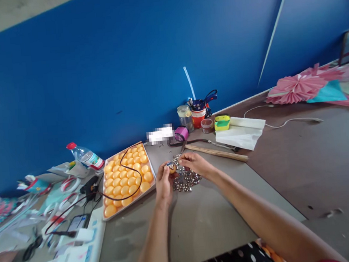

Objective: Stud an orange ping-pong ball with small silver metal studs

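My left hand [164, 181] is closed round a small orange ball [172, 168] with something shiny stuck on it. My right hand [195, 162] pinches at the same ball from the right, fingers pressed together on a tiny piece I cannot make out. Both hands hover just over a heap of small silver beads [185, 179] lying on a grey board [201, 222]. Left of my hands a white tray [108, 216] holds several orange balls [126, 180] in rows, with a black cable looped across them.
A wooden stick [216, 152] lies behind the beads. Cups, jars and scissors [198, 114] stand against the blue wall, with white paper [242, 133] beside them. A water bottle [86, 157], cables and clutter fill the left. Pink paper fans [299, 87] lie far right.
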`<state>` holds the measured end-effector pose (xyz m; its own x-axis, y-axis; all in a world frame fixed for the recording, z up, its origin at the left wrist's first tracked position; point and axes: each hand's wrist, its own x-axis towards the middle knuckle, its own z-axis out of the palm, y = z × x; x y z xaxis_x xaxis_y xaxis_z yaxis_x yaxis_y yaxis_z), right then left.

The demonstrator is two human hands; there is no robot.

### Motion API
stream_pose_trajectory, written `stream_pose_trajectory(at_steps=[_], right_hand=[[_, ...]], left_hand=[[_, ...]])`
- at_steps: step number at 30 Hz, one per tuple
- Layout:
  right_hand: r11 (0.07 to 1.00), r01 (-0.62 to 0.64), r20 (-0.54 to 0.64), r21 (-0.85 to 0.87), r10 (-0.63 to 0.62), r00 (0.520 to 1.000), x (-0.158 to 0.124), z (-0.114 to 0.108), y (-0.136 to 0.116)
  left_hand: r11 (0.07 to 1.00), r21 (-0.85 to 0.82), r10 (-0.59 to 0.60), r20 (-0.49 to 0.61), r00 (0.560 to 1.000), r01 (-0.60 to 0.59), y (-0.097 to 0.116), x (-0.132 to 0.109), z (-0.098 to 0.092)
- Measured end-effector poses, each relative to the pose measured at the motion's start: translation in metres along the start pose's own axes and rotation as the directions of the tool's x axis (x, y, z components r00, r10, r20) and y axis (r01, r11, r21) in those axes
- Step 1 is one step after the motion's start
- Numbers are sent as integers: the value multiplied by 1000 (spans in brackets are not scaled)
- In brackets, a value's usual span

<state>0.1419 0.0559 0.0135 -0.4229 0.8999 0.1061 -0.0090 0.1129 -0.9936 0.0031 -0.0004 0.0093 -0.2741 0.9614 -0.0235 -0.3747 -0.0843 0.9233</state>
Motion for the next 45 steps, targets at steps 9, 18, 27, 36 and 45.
stream_pose_trajectory(at_steps=[9, 18, 27, 36, 45], right_hand=[[395, 183, 174, -900, -60, 983, -9, 14, 11], [589, 149, 61, -795, -167, 984, -9, 18, 12], [961, 70, -201, -268, -127, 971, 0, 13, 13], [966, -113, -79, 234, 134, 988, 0, 14, 6], [893, -97, -7, 440, 112, 994, -1, 18, 9]], left_hand=[[998, -56, -32, 35, 999, 33, 4, 0, -1], [997, -38, -60, -10, 998, 60, 6, 0, 0], [998, -45, -48, 5, 999, 48, 2, 2, -2], [998, -42, -57, -2, 998, 56, 6, 0, 0], [998, -47, -44, 25, 999, 46, 4, 0, -1]])
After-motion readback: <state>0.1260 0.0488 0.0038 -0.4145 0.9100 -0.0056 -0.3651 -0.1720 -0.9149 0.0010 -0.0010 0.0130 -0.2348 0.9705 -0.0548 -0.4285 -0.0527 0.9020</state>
